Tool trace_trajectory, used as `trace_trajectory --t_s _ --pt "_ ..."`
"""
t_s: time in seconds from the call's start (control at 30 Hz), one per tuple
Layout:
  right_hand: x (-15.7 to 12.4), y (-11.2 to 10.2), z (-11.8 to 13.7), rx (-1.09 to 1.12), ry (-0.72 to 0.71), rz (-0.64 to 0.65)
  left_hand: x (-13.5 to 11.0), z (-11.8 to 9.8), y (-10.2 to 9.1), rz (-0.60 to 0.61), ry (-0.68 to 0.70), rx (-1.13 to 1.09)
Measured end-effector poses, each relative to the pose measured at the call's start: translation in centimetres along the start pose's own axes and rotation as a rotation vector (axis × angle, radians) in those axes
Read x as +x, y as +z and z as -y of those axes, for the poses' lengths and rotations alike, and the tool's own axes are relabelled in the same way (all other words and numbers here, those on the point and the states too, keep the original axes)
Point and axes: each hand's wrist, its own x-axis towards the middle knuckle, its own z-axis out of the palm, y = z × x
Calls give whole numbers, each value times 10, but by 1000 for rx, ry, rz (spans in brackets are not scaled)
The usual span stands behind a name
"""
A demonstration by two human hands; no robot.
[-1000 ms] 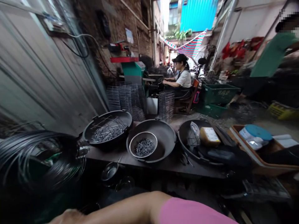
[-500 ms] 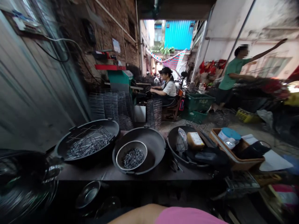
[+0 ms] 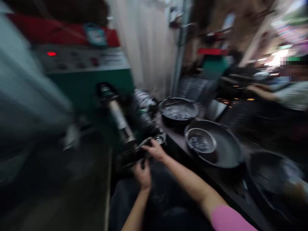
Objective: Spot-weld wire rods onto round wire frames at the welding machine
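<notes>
My left hand point(image 3: 142, 175) is curled in front of the machine's arm. A dark shape lies between its thumb and fingers, too blurred to name. Just above and to the right, my right hand point(image 3: 156, 150) reaches in with its fingers closed together, beside a thin pale curved edge. What it grips is smeared by motion. Both hands are close to the end of a metal arm point(image 3: 119, 118) that juts from a green machine point(image 3: 89, 85) with a red top. A small shiny bowl point(image 3: 159, 139) sits right behind my right hand.
On the bench to the right stand a wide pan point(image 3: 178, 117) of metal rods and a larger pan point(image 3: 228, 147); the larger one holds a bowl point(image 3: 213, 141) of small metal pieces. A third pan point(image 3: 255, 166) stands nearer. Another person point(image 3: 292, 94) works at the right, near flying sparks.
My view has swung left, from the bench and yard to the green machine. Both hands have come into view at its arm; earlier only part of one arm and the pink sleeve showed.
</notes>
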Motion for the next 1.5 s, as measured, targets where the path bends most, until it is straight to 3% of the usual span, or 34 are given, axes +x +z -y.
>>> trace_trajectory --t_s 0.03,0.17,0.37,0.53,0.8,0.9,1.03,1.3,1.4,1.5 --pt "3 -2 -1 4 -25 19 9 7 1 -50 30 45" --pt "14 -3 -9 75 -95 31 27 19 1 -43 189 220" --pt "18 -35 -12 221 -201 -241 19 11 4 -17 215 264" --pt "11 -65 -29 19 -169 -127 21 16 2 -33 240 252" --pt "-5 -75 -36 -22 -183 32 23 14 0 -29 210 215" --pt "-7 -79 -36 -29 -181 30 24 15 -1 -17 187 166" --pt "-8 -79 -27 -52 -188 35 26 15 -3 -1 131 61" --pt "3 -52 32 -251 -276 440 17 12 -21 -117 -127 -280" --pt "6 -39 32 -292 -267 493 12 13 -31 -134 -220 -317" --pt "1 -28 19 -304 -238 454 9 14 -41 -141 -276 -320"
